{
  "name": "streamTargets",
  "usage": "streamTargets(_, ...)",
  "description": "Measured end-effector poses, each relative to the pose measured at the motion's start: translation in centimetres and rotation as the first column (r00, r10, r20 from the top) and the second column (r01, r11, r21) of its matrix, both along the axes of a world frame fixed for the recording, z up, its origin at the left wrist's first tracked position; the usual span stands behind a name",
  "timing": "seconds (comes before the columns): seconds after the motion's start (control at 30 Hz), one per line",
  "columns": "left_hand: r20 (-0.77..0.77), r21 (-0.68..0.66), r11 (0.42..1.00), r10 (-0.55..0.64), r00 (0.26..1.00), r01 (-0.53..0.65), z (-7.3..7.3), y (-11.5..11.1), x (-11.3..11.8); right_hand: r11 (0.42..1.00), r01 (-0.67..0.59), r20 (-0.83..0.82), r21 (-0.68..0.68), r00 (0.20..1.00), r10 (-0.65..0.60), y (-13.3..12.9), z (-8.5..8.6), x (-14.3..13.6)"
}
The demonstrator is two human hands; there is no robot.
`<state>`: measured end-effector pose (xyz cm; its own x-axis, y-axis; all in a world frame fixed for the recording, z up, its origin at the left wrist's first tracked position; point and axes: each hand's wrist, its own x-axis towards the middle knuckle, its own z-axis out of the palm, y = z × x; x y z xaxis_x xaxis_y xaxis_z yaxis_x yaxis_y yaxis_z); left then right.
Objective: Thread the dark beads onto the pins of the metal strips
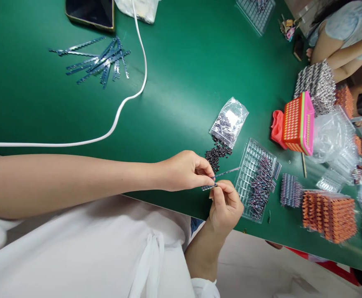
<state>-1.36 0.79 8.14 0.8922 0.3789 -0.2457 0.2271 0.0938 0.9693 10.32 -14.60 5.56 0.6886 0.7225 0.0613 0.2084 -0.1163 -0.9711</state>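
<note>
My left hand (183, 171) pinches a narrow blue strip (228, 171) with notched edges; its free end sticks out over the table's near side. Close against it, my right hand (226, 207) has thumb and forefinger pressed together at a tiny dark piece, too small to make out. Just beyond the fingers lies a heap of small dark beads (216, 155), spilling from a clear plastic bag (230, 120). Beside my right hand is a clear compartment tray (245, 182) with a pile of thin purple-blue pieces (261, 188) on it.
More blue strips (103, 62) lie in a loose pile near a phone (90, 12). A white cable (118, 111) crosses the green table. At right stand an orange and pink basket (295, 124), stacked orange pieces (329, 215) and another tray (257, 14). A person (348, 41) sits at far right.
</note>
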Motion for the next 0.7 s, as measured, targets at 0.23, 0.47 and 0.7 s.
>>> streamTargets(0.23,0.002,0.104,0.994,-0.034,0.999,0.034,-0.1,0.1,-0.1,0.999,-0.051,-0.004,0.009,0.999,0.051,-0.3,-0.5,0.2)
streamTargets(0.47,-0.019,0.097,0.992,-0.083,0.996,0.084,0.0,0.0,-0.2,0.988,-0.153,-0.198,-0.02,0.969,0.146,-0.6,-0.4,0.8)
streamTargets(0.7,-0.034,0.115,0.987,-0.108,0.994,0.112,0.1,-0.2,-0.1,0.98,-0.199,-0.276,0.013,0.941,0.195,-0.6,-0.6,1.2)
